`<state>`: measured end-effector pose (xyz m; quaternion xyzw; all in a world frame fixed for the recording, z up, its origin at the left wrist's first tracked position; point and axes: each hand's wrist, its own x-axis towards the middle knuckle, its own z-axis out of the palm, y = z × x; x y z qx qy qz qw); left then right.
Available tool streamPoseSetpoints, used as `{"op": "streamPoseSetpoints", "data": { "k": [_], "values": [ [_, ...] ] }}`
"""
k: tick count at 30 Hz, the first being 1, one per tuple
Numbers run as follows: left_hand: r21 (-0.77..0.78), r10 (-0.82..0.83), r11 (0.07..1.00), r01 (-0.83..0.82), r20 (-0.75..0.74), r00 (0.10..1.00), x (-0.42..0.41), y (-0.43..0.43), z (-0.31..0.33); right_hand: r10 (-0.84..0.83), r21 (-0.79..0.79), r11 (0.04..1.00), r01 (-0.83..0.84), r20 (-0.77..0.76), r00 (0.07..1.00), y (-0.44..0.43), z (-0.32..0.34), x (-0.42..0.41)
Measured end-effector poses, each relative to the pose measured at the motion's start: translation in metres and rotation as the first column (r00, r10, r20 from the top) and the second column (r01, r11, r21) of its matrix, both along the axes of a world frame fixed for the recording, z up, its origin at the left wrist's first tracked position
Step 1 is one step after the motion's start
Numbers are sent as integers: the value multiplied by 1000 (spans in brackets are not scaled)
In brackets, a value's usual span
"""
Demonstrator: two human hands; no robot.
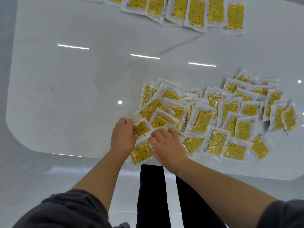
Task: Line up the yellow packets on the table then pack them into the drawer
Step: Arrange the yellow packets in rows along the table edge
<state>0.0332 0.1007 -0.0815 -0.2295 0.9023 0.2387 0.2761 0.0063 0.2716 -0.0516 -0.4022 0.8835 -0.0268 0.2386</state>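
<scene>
A loose heap of yellow packets (212, 116) with clear white borders covers the near right part of the white table (69, 89). A row of the same packets (195, 12) lies side by side along the far edge. My left hand (122, 137) grips a packet (139, 128) at the heap's near left corner, fingers curled over its edge. My right hand (166, 143) lies on the packets beside it with curled fingers pinching a packet (162, 130). Another packet (142, 151) lies between my wrists at the table's near edge. No drawer is in view.
The left and middle of the glossy table are bare, with ceiling lights reflected in them. The table's near edge runs just below my hands, with pale floor tiles beneath. My dark trouser legs (151, 195) stand against that edge.
</scene>
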Motion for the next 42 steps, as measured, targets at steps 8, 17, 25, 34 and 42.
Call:
{"op": "streamPoseSetpoints", "data": {
  "k": [8,17,25,34,42],
  "values": [
    [18,180,983,-180,1,984,-10,-56,4,220,52,972,-227,112,969,-36,-13,15],
    [174,230,956,-238,64,971,-2,-70,12,382,148,906,-397,121,916,-42,0,-7],
    [155,60,986,-57,-12,998,5,-34,8,100,122,983,-136,262,960,-8,17,-34],
    [-160,-43,987,27,-97,994,20,15,-8,17,203,978,-45,138,990,-4,-3,-38],
    [171,455,883,-437,-83,887,10,-19,3,151,241,959,-150,14,988,-18,-8,-33]
  ]
}}
